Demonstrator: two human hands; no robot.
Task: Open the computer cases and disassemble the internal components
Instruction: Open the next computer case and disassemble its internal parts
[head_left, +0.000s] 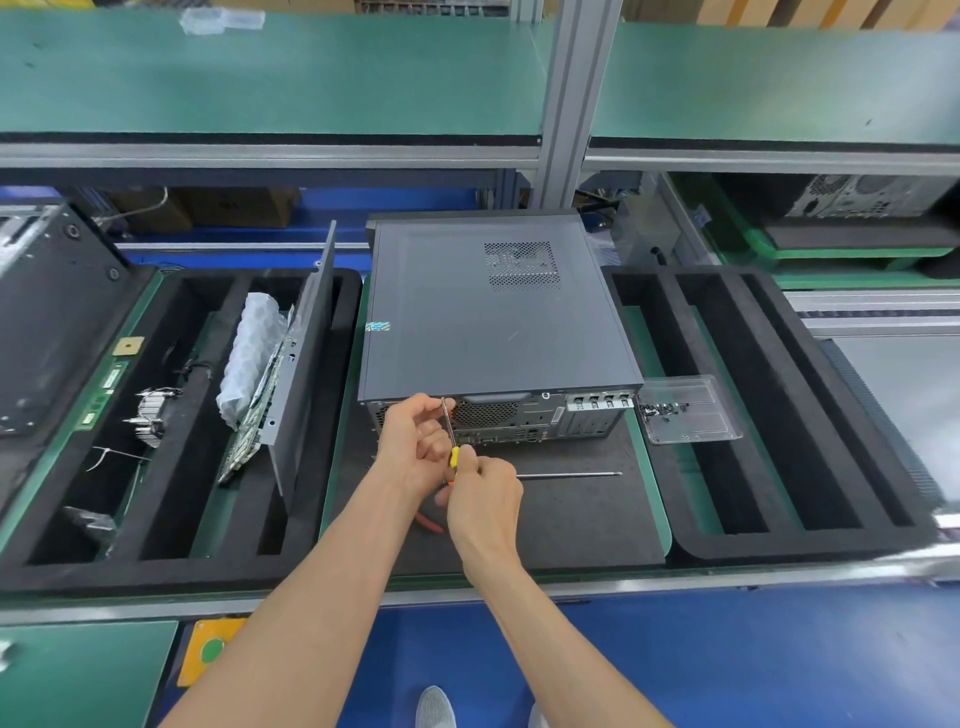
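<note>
A grey computer case (493, 312) lies flat on a black mat (571, 519), its rear panel facing me and its cover closed. My right hand (485, 499) grips the yellow handle of a screwdriver (451, 441) whose tip meets the top left of the rear panel. My left hand (413, 441) pinches the screwdriver's metal shaft near the tip. A second long screwdriver shaft (569, 474) lies on the mat to the right, its handle hidden behind my right hand.
A clear plastic tray (696, 415) with several dark screws sits right of the case. Black foam slotted trays (769, 415) flank both sides; the left one (171, 415) holds a side panel, circuit board, bubble wrap and a heatsink. Red-handled pliers (428, 522) lie under my wrists.
</note>
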